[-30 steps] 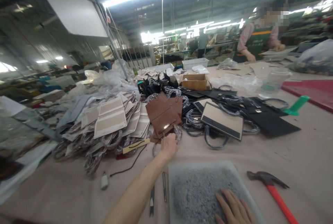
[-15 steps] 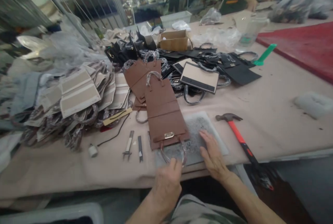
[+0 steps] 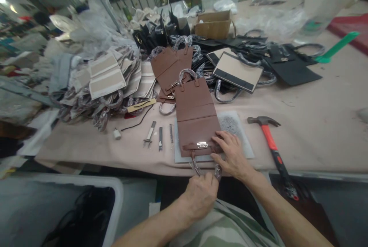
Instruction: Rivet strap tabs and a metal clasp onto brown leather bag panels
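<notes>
Item: brown bag [image 3: 197,118], flat on grey pad [image 3: 234,122] at near edge of counter [image 3: 316,124]; left hand [image 3: 201,195], grip closed round wrapped handle [image 3: 196,167]; right hand [image 3: 231,155], open palm on flap [image 3: 189,147], likely pinning it steady.

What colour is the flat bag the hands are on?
The bag is brown, with a silver clasp; head view.
</notes>
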Available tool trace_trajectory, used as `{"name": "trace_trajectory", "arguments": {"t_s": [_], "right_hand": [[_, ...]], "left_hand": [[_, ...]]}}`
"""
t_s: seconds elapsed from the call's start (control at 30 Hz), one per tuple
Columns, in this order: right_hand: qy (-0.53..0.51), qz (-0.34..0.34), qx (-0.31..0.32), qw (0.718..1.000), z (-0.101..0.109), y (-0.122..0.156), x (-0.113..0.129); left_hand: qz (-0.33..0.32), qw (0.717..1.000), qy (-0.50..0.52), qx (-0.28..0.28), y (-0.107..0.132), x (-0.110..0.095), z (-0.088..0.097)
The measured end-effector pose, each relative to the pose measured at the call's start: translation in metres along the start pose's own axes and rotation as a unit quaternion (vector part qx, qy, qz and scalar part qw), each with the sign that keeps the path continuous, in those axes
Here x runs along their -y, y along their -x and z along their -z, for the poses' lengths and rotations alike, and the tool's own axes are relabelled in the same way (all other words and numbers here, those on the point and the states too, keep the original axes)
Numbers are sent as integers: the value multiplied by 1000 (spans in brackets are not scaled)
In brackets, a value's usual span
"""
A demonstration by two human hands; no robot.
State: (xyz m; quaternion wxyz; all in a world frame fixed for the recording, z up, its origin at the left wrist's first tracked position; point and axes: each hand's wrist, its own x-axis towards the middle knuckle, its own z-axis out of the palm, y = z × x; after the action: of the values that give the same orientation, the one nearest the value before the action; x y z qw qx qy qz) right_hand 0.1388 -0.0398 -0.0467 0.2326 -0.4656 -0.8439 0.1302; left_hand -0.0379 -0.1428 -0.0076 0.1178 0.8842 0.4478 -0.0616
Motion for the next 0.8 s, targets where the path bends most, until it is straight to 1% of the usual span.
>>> {"name": "trace_trajectory", "arguments": {"t_s": [0.1, 0.2, 0.33, 0.43, 0.5, 0.57, 0.63, 0.67, 0.7, 0.73, 0.77, 0.8], "right_hand": [[15, 14, 30, 999, 1, -10, 7], [18, 22, 51, 998, -2, -18, 11], [20, 35, 60, 997, -8, -21, 8], [20, 42, 60, 997, -9, -19, 5], [19, 40, 55, 997, -10, -18, 4], [18, 40, 52, 998, -11, -18, 4], [17, 42, 46, 998, -11, -18, 4], [17, 43, 43, 998, -11, -18, 4], [18, 43, 41, 998, -12, -18, 4], [19, 43, 40, 998, -11, -18, 4], [21, 42, 39, 998, -11, -18, 5], [24, 41, 40, 998, -11, -19, 5]], "left_hand": [[-8, 1000, -5, -11, 3, 0, -4], [-13, 999, -3, -32, 0, -4, -7], [-9, 999, -1, -37, -3, -5, -10], [-11, 999, 7, -39, -1, -2, -11], [-23, 996, 37, -76, 2, 0, -11], [-42, 984, 89, -151, 5, 5, -9], [-42, 960, 139, -238, 10, 19, -4], [-24, 949, 157, -274, 12, 31, -2], [14, 938, 168, -304, 15, 46, 1], [67, 929, 173, -321, 18, 65, 4], [132, 920, 171, -327, 22, 87, 8], [211, 907, 162, -326, 26, 110, 11]]}}
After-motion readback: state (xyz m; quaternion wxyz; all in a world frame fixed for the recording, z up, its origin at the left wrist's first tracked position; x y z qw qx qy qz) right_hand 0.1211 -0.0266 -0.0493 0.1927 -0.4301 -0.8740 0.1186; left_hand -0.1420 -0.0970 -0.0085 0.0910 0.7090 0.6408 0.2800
